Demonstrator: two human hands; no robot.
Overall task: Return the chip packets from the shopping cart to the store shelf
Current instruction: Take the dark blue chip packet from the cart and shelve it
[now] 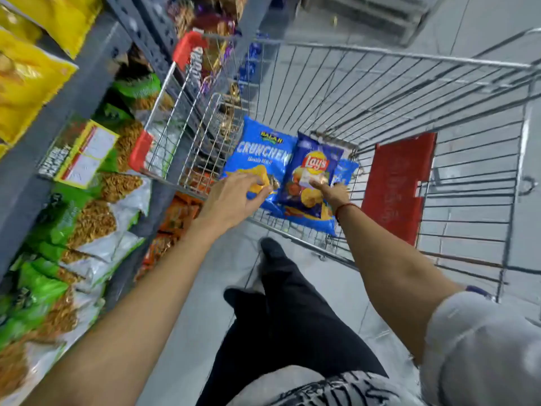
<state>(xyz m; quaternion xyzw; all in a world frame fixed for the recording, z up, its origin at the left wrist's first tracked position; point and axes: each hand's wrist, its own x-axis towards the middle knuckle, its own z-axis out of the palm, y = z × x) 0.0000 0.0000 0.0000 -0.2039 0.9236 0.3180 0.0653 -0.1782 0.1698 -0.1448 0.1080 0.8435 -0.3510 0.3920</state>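
Inside the wire shopping cart (380, 92) lie blue chip packets. A light blue Crunchex packet (260, 150) lies on the left, and my left hand (234, 197) pinches its lower edge. A dark blue Lay's packet (313, 168) overlaps it on the right, with my right hand (333, 193) on its lower right part, fingers closing on it. Another blue packet (347, 171) peeks out from behind the Lay's one. The store shelf (96, 68) runs along the left.
The shelf holds yellow packets (26, 74) on top, green and white snack bags (73, 227) below, and orange packets (178, 212) low down. A red flap (398, 183) is on the cart's seat. My legs stand on grey floor beside the cart.
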